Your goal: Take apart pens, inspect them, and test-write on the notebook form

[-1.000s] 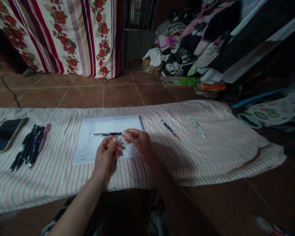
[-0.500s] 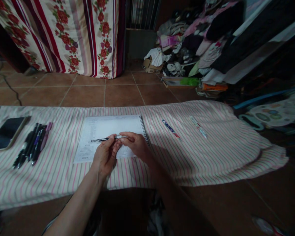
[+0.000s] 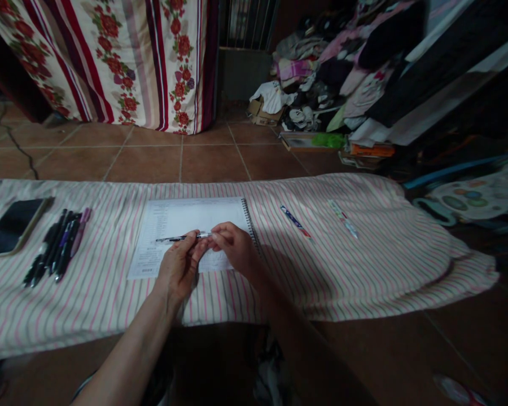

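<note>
Over the lower part of a spiral notebook (image 3: 203,214), both hands meet at a slim dark pen (image 3: 169,239). My left hand (image 3: 181,260) is closed round its middle, with thumb on top and the dark end sticking out to the left. My right hand (image 3: 233,246) pinches at the clear right end, its fingertips touching those of the left; that end is partly covered by the fingers. The notebook lies open at a page with printed lines along its left side, the spiral on the right.
Left of the notebook lie a bundle of several pens (image 3: 59,245) and a phone (image 3: 14,225). To the right are a blue-and-red pen (image 3: 295,221) and a whitish pen (image 3: 342,218). All rest on a striped cloth (image 3: 364,259). Piled clothes (image 3: 322,73) stand beyond on the tiled floor.
My right hand has shifted slightly right along the pen, its fingers drawn in more. My left hand keeps its grip in nearly the same place.
</note>
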Motion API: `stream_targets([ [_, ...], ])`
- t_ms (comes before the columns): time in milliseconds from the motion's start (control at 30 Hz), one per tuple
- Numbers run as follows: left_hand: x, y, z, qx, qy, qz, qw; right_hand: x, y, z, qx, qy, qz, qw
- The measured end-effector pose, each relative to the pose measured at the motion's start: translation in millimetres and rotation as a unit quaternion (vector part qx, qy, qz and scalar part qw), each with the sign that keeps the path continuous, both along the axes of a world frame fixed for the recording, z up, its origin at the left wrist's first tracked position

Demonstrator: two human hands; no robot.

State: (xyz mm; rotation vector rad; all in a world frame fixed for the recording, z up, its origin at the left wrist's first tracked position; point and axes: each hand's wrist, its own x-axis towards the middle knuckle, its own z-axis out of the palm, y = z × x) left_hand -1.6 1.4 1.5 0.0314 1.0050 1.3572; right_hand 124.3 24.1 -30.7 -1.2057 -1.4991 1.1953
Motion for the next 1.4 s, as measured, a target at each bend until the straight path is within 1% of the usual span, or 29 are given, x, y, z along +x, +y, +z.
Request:
stream_targets([
  [167, 1.4, 0.5, 0.1, 0.001, -0.001, 0.027, 1.0, 1.8, 1.3, -3.3, 0.022, -0.032, -0.038, 0.999],
  [300, 1.9, 0.3, -0.1, 0.005, 0.001, 0.033, 0.999, 1.7, 1.2, -0.9, 0.034, -0.046, -0.062, 0.996],
  [633, 1.8, -0.5, 1.4, 0.008, 0.021, 0.026, 0.999, 1.5, -0.1, 2.1, 0.021, -0.045, -0.06, 0.997],
  [900, -0.2, -1.7, -4.0, 0.026, 0.028, 0.011, 0.999, 3.7, -2.2, 6.1, 0.018, -0.06, -0.045, 0.997],
  [1100, -0.5, -1.9, -3.2, 0.032, 0.024, 0.007, 0.999, 4.2, -1.4, 5.6, 0.018, -0.056, -0.037, 0.998],
  [1233, 0.3, -1.5, -1.6, 0.017, 0.024, 0.019, 0.999, 3.4, -1.1, 3.7, 0.011, -0.059, -0.039, 0.997],
  [1400, -1.7, 0.4, -0.2, -0.01, 0.019, 0.028, 0.999, 2.4, -1.7, 2.3, 0.027, -0.058, -0.037, 0.997],
])
